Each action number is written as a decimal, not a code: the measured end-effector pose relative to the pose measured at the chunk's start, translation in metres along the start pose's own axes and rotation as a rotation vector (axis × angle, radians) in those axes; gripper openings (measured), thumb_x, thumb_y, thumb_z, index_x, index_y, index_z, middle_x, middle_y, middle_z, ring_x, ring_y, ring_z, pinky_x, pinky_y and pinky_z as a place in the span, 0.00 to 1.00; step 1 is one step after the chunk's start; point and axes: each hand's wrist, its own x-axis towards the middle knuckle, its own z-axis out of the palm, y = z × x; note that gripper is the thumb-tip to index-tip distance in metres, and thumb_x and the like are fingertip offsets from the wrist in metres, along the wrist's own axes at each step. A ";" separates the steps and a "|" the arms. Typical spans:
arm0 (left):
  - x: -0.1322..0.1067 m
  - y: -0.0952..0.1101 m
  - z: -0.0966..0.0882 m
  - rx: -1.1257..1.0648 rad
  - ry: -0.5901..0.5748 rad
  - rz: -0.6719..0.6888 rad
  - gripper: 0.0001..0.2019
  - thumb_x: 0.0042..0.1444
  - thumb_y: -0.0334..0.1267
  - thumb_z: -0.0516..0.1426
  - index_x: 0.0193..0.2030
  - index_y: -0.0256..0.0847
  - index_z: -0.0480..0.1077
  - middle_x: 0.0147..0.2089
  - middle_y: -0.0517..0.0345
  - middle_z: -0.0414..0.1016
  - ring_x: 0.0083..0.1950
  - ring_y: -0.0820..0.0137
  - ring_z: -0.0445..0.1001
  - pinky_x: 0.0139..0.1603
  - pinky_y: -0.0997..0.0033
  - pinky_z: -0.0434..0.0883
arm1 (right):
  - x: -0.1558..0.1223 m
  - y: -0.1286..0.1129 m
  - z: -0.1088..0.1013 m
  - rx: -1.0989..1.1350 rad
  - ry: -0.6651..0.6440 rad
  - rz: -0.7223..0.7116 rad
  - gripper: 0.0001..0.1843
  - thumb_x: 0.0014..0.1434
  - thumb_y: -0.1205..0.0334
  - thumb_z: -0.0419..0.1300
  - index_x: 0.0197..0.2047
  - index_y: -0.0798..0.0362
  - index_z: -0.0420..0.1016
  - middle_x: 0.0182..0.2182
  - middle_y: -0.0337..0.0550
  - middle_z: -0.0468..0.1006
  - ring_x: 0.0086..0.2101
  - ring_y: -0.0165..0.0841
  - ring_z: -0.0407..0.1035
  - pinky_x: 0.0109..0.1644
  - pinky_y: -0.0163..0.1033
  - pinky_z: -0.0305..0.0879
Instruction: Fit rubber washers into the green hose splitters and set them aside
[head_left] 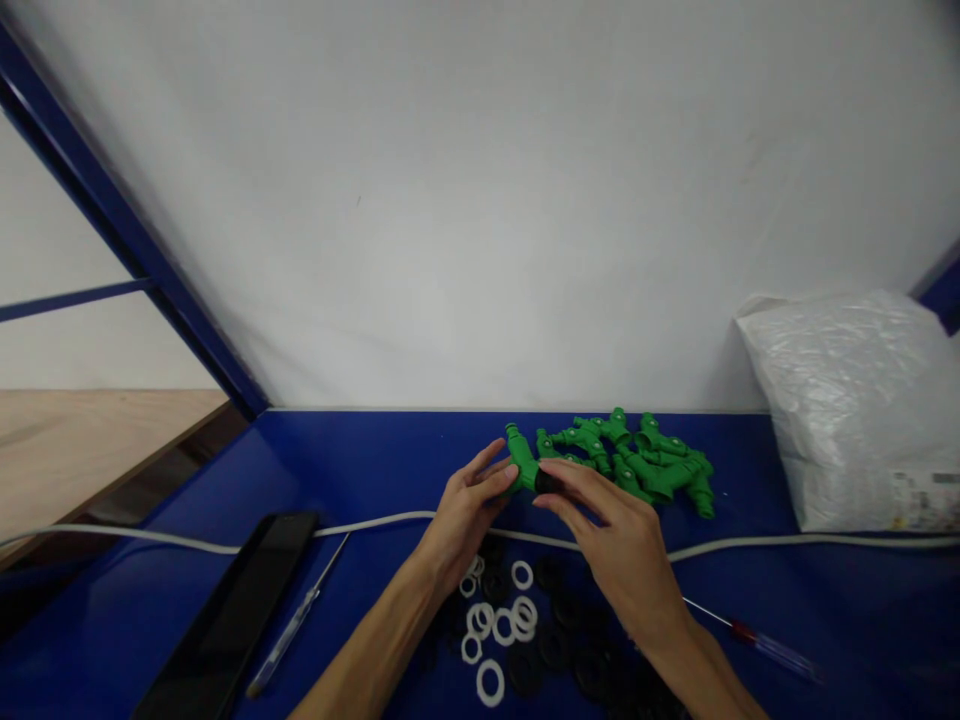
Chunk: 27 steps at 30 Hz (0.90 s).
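My left hand (466, 510) pinches a green plastic fitting (523, 462) between thumb and fingers, its other fingers spread. My right hand (611, 530) meets it from the right, fingertips closed on a small black part (546, 483) at the fitting's end. Just behind lies a pile of several more green fittings (637, 462). Below my hands, white rings (504, 628) and black rings (559, 645) are scattered on the blue table (360, 470).
A white cable (787, 542) runs across the table. A black phone (232, 610) and a clear-handled screwdriver (296, 622) lie at the left, a red-tipped screwdriver (757, 642) at the right. A white plastic bag (855, 405) stands far right against the white wall.
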 end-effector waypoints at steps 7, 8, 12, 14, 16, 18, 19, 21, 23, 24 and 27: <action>-0.006 0.004 0.001 0.073 -0.054 -0.088 0.23 0.53 0.45 0.69 0.56 0.44 0.77 0.54 0.52 0.78 0.47 0.72 0.75 0.41 0.76 0.67 | 0.000 -0.005 -0.003 -0.042 -0.023 -0.122 0.13 0.63 0.67 0.65 0.49 0.45 0.83 0.49 0.40 0.84 0.47 0.38 0.80 0.59 0.42 0.75; -0.007 0.004 0.002 0.112 -0.046 -0.073 0.24 0.54 0.47 0.68 0.57 0.47 0.76 0.55 0.53 0.77 0.49 0.71 0.75 0.43 0.75 0.67 | 0.001 -0.005 -0.002 -0.035 -0.029 -0.135 0.13 0.63 0.67 0.65 0.50 0.45 0.83 0.49 0.40 0.84 0.47 0.38 0.80 0.59 0.42 0.75; -0.009 0.006 0.004 0.218 0.014 0.016 0.25 0.56 0.54 0.65 0.59 0.49 0.73 0.58 0.54 0.76 0.55 0.67 0.74 0.48 0.72 0.68 | 0.003 0.000 0.001 -0.029 -0.045 -0.201 0.15 0.62 0.67 0.66 0.51 0.44 0.83 0.48 0.41 0.84 0.46 0.38 0.81 0.58 0.41 0.77; -0.010 0.006 0.006 0.221 0.045 0.034 0.26 0.55 0.56 0.65 0.57 0.47 0.73 0.57 0.52 0.76 0.54 0.66 0.75 0.46 0.72 0.69 | 0.003 0.001 0.000 -0.044 -0.089 -0.233 0.18 0.64 0.68 0.64 0.55 0.43 0.82 0.50 0.42 0.84 0.48 0.39 0.80 0.57 0.41 0.77; -0.013 0.006 0.010 0.205 0.088 0.017 0.28 0.54 0.57 0.65 0.57 0.45 0.72 0.58 0.50 0.76 0.54 0.64 0.75 0.45 0.72 0.70 | 0.002 0.001 -0.005 -0.064 -0.145 -0.259 0.22 0.66 0.69 0.61 0.59 0.40 0.79 0.52 0.42 0.82 0.50 0.38 0.80 0.58 0.40 0.76; -0.017 0.006 0.014 0.162 0.178 -0.026 0.32 0.53 0.57 0.66 0.60 0.44 0.69 0.60 0.47 0.74 0.55 0.63 0.76 0.45 0.71 0.71 | 0.002 -0.001 -0.011 -0.084 -0.212 -0.276 0.25 0.67 0.70 0.58 0.63 0.38 0.76 0.54 0.42 0.81 0.50 0.37 0.79 0.57 0.38 0.76; -0.019 0.005 0.016 0.136 0.228 -0.049 0.34 0.52 0.57 0.67 0.61 0.45 0.68 0.60 0.47 0.74 0.55 0.63 0.76 0.45 0.71 0.72 | 0.002 -0.001 -0.014 -0.090 -0.248 -0.282 0.26 0.68 0.71 0.56 0.64 0.37 0.75 0.55 0.42 0.80 0.50 0.36 0.79 0.57 0.38 0.76; -0.020 0.004 0.019 0.112 0.253 -0.072 0.34 0.51 0.59 0.67 0.60 0.45 0.68 0.55 0.48 0.76 0.49 0.66 0.78 0.42 0.72 0.72 | 0.005 -0.001 -0.019 -0.094 -0.295 -0.294 0.27 0.68 0.72 0.56 0.64 0.36 0.74 0.56 0.41 0.79 0.50 0.35 0.79 0.57 0.36 0.76; -0.016 0.003 0.022 0.153 0.190 -0.062 0.31 0.52 0.62 0.65 0.54 0.43 0.70 0.41 0.54 0.78 0.38 0.70 0.76 0.34 0.75 0.69 | 0.009 0.001 -0.022 -0.087 -0.285 -0.312 0.28 0.67 0.72 0.57 0.64 0.35 0.74 0.56 0.39 0.80 0.51 0.35 0.78 0.58 0.36 0.75; -0.011 0.002 0.024 0.186 0.155 -0.051 0.30 0.52 0.64 0.63 0.51 0.42 0.70 0.34 0.58 0.75 0.32 0.73 0.73 0.29 0.76 0.65 | 0.012 0.004 -0.023 -0.083 -0.260 -0.327 0.28 0.67 0.72 0.59 0.64 0.35 0.74 0.55 0.38 0.81 0.51 0.34 0.79 0.59 0.36 0.74; 0.009 0.001 0.030 0.244 0.078 -0.052 0.29 0.55 0.66 0.59 0.46 0.41 0.69 0.27 0.63 0.70 0.25 0.76 0.67 0.24 0.78 0.57 | 0.019 0.015 -0.025 -0.091 -0.164 -0.361 0.27 0.65 0.73 0.62 0.62 0.37 0.75 0.54 0.36 0.82 0.51 0.34 0.79 0.61 0.37 0.73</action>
